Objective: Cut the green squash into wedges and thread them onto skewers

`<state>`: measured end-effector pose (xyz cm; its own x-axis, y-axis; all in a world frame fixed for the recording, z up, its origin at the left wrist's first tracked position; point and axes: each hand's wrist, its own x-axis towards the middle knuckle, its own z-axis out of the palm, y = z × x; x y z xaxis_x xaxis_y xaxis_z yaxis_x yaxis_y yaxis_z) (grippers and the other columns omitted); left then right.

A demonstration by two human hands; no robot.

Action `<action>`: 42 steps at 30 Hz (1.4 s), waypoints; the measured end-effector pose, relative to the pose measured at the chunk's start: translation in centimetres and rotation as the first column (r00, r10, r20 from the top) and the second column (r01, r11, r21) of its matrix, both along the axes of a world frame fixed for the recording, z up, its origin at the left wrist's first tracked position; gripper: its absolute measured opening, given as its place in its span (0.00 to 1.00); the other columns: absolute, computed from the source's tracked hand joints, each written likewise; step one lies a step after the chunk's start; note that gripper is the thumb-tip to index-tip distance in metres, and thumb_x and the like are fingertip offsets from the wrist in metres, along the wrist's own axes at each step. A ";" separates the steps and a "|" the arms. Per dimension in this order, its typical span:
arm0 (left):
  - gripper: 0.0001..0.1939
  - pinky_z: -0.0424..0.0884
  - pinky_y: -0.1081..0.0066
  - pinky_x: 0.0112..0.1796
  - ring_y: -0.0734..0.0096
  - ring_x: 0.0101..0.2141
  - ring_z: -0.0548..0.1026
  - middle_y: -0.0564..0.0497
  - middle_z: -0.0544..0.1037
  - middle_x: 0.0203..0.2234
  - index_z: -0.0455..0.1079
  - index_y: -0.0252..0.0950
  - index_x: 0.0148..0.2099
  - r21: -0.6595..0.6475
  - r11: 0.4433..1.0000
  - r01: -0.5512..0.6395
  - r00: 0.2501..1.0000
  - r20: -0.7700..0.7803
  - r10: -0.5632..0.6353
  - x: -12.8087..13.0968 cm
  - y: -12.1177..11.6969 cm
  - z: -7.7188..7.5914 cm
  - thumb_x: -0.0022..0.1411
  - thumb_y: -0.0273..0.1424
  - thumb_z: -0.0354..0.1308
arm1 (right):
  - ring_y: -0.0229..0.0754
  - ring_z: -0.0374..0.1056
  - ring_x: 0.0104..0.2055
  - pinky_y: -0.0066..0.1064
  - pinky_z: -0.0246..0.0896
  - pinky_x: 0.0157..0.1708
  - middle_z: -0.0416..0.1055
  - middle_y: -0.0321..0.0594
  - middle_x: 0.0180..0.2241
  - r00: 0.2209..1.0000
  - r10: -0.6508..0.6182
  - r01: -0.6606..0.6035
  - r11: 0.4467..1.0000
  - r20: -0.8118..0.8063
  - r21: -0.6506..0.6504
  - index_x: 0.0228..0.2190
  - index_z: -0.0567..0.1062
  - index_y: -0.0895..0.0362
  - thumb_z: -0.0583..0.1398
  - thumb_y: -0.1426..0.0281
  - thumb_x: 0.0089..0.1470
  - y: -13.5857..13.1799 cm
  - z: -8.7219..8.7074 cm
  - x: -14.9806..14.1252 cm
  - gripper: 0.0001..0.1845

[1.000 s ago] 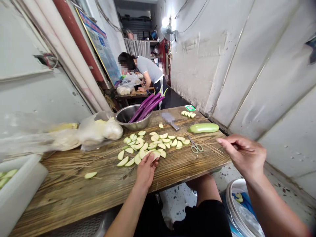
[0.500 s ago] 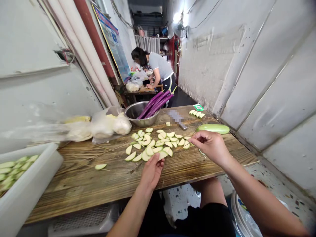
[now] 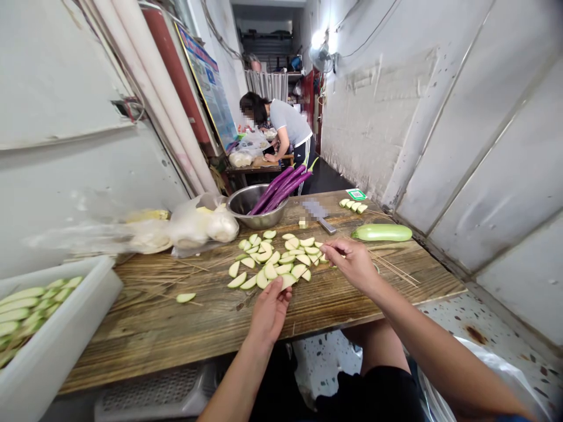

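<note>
A pile of pale green vegetable slices (image 3: 277, 261) lies in the middle of the wooden table (image 3: 176, 334). My left hand (image 3: 269, 309) rests at the pile's near edge, its fingers stretched flat onto one slice. My right hand (image 3: 352, 264) is over the pile's right end, fingers curled in a pinch beside the slices. What it pinches, if anything, is hidden. Thin bamboo skewers (image 3: 396, 268) lie on the table just right of that hand.
Behind the pile stand a metal bowl (image 3: 246, 205) of purple eggplants, a cleaver (image 3: 320, 214), a whole green vegetable (image 3: 382, 232) and a plastic bag (image 3: 197, 225). A white tub (image 3: 65, 328) of slices sits at left. A person (image 3: 285, 126) works at another table further back.
My right hand has come in from the table's right edge to the right end of the slice pile. My left hand has stayed at the pile's near edge.
</note>
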<state>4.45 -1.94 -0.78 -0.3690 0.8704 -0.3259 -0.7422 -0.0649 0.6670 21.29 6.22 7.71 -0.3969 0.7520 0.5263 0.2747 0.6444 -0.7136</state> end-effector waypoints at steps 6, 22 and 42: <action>0.03 0.69 0.80 0.24 0.79 0.25 0.71 0.48 0.73 0.29 0.70 0.29 0.34 -0.011 1.000 0.022 1.000 0.005 -0.022 0.5 -0.1 0.3 0.55 0.21 0.55 | 0.35 0.63 0.24 0.25 0.57 0.26 0.68 0.35 0.22 1.000 -0.004 0.004 1.000 0.027 -0.003 0.28 0.74 0.58 0.55 0.65 0.55 0.4 -0.1 0.0 0.12; 0.05 0.74 0.73 0.29 0.65 0.33 0.77 0.39 0.76 0.32 0.67 0.29 0.38 -0.276 0.955 0.113 0.985 0.156 -0.072 2.1 -0.5 1.5 0.57 0.24 0.54 | 0.31 0.55 0.18 0.22 0.51 0.19 0.60 0.28 0.18 0.978 0.210 -0.178 0.792 -0.014 -0.583 0.41 0.64 0.57 0.45 0.67 0.60 -11.0 -7.4 -0.4 0.12; 0.06 0.75 0.64 0.35 0.62 0.32 0.77 0.40 0.77 0.34 0.68 0.27 0.37 -0.205 0.975 0.088 0.995 0.068 -0.076 3.3 -0.1 1.2 0.54 0.21 0.57 | 0.33 0.54 0.14 0.23 0.50 0.16 0.57 0.29 0.11 0.998 0.067 -0.056 0.873 0.006 -0.484 0.37 0.74 0.59 0.49 0.67 0.57 -10.4 -7.7 -0.4 0.15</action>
